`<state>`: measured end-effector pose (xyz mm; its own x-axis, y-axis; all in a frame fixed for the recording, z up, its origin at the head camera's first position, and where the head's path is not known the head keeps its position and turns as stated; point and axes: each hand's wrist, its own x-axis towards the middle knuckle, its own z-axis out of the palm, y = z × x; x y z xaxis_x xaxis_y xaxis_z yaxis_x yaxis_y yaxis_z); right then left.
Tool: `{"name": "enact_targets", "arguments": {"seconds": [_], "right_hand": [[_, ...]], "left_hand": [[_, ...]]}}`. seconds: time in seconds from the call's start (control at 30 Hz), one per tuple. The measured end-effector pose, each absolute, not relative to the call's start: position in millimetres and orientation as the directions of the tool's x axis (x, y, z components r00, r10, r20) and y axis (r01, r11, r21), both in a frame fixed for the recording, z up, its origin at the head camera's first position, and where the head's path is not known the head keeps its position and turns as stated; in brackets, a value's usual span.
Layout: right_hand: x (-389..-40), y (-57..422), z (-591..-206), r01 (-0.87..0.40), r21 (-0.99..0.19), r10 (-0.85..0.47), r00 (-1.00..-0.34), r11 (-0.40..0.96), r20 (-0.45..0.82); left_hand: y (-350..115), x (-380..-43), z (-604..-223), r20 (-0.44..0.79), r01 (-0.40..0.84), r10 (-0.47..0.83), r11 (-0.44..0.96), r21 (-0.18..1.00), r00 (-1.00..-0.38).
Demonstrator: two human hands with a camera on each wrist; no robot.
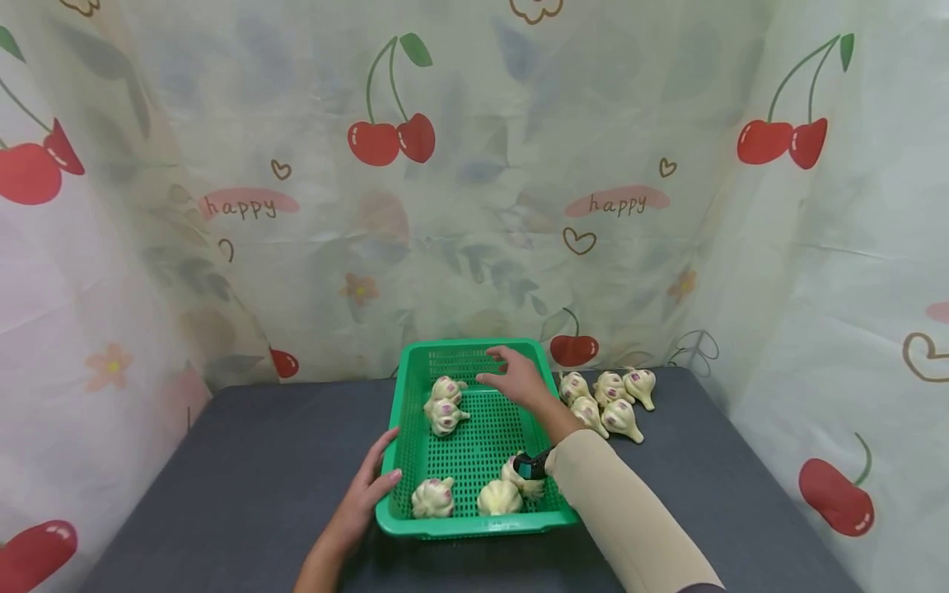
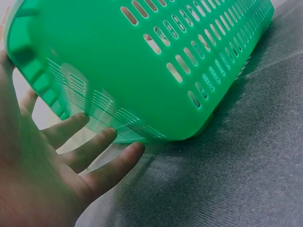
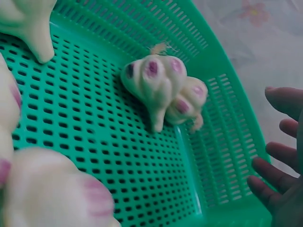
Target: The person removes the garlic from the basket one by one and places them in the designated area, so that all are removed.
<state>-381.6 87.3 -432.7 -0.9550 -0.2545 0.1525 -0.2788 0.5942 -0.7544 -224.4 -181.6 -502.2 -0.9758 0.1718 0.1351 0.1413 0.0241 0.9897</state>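
Note:
A green plastic basket with slotted walls stands on the dark table, several garlic bulbs inside. Two bulbs, one of them this garlic bulb, touch each other toward the back left. Along the front lie a single bulb at the left and a pair at the right, partly behind the right wrist. My left hand rests at the basket's left rim, its fingers spread along the outer wall. Over the basket's back right part hovers my right hand, holding nothing, thumb and fingers apart.
To the right of the basket, a group of several more garlic bulbs lies on the dark tabletop. A printed curtain with cherries hangs behind the table and along both sides.

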Motion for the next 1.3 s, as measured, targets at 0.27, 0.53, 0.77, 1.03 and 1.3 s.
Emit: {"name": "enact_targets", "arguments": {"seconds": [0.27, 0.53, 0.77, 1.03, 1.3], "right_hand": [[-378, 71, -445, -0.296, -0.77, -0.329, -0.937, 0.565, 0.119], [-370, 58, -451, -0.321, -0.755, -0.404, -0.911, 0.572, 0.081], [-362, 50, -453, -0.339, -0.738, -0.478, -0.878, 0.583, 0.025], [-363, 45, -461, -0.394, -0.678, -0.559, -0.829, 0.62, -0.029], [-361, 43, -464, -0.441, -0.665, -0.624, -0.78, 0.603, -0.049]], "left_hand": [[-180, -225, -502, 0.147, 0.152, 0.181, 0.015, 0.988, -0.972], [-178, -226, -501, 0.137, 0.143, 0.19, 0.017, 0.99, -0.972], [-181, -226, -502, 0.151, 0.159, 0.187, 0.029, 0.987, -0.971], [-184, -226, -503, 0.158, 0.167, 0.186, 0.036, 0.985, -0.97], [-183, -225, -506, 0.181, 0.186, 0.199, 0.009, 0.982, -0.963]]}}
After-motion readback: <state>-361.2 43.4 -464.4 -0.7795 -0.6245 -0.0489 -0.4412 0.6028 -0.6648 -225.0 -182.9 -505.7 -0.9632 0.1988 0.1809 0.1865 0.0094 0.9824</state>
